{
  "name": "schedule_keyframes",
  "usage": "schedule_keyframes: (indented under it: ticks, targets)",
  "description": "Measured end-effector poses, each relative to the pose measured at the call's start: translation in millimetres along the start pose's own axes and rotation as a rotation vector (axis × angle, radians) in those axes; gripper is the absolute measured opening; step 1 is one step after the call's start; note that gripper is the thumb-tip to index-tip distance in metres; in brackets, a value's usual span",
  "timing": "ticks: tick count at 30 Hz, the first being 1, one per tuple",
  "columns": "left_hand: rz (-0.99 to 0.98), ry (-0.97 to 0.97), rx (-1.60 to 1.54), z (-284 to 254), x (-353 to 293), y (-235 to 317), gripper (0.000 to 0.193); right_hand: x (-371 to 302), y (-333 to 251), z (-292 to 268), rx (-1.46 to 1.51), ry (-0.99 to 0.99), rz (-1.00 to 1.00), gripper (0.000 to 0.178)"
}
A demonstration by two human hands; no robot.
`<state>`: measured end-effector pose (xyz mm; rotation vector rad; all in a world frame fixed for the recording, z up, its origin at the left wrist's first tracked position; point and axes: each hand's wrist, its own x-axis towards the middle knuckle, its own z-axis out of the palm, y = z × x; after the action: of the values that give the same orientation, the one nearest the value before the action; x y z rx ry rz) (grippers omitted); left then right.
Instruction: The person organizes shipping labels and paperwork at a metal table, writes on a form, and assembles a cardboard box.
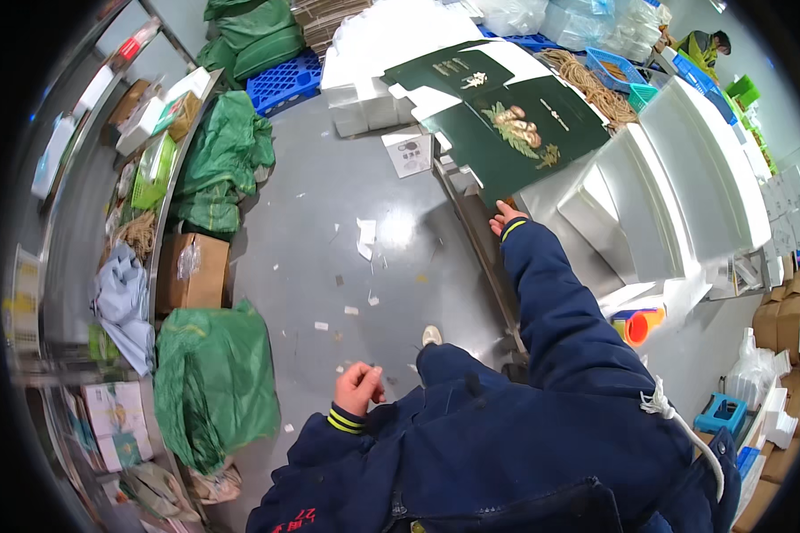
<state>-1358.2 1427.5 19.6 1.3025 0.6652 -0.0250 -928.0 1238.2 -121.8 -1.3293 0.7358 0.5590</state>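
My right hand (507,216) reaches forward over the edge of the metal bench (480,235). Its fingers are apart and hold nothing that I can see. Just beyond the fingertips lies a flat dark green cardboard box blank (556,111) printed with mushrooms and leaves; whether they touch it I cannot tell. A second dark green printed panel (449,71) spreads out behind it. My left hand (358,388) hangs over the floor in front of my body, its fingers curled in, with nothing visible in them.
White foam boxes (631,204) stand on the bench at the right, beside an orange tape roll (636,329). Green woven sacks (213,382) and a brown carton (193,271) line the left shelving. Paper scraps (365,238) litter the floor. Another person (704,49) is at the far right.
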Motion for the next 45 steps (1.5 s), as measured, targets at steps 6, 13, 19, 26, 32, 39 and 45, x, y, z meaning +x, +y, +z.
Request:
schedule_keyframes:
  ticks: [6,13,19,26,32,39,45]
  targets:
    - [-0.048,0.029,0.019,-46,129,88,0.023,52,-20,42,0.459,-0.068,0.037,0.032]
    - [0.161,-0.121,0.227,-106,329,161,0.015,-33,-88,56,0.397,-0.268,-0.106,0.02]
    - [1.313,-0.119,0.649,1,467,343,0.081,-174,-177,140,0.572,-0.325,-0.276,0.009]
    - [1.684,-0.005,0.409,135,557,496,0.095,-256,-265,180,0.883,-0.578,-0.238,0.026]
    - [1.763,0.036,0.287,225,608,572,0.073,-253,-337,179,0.871,-0.73,-0.518,0.035]
    - [1.986,-0.321,0.214,314,653,618,0.031,-169,-400,171,0.177,0.136,-1.292,0.059]
    - [2.086,-0.437,0.037,361,641,627,0.031,-76,-434,167,-0.35,1.092,-1.459,0.058]
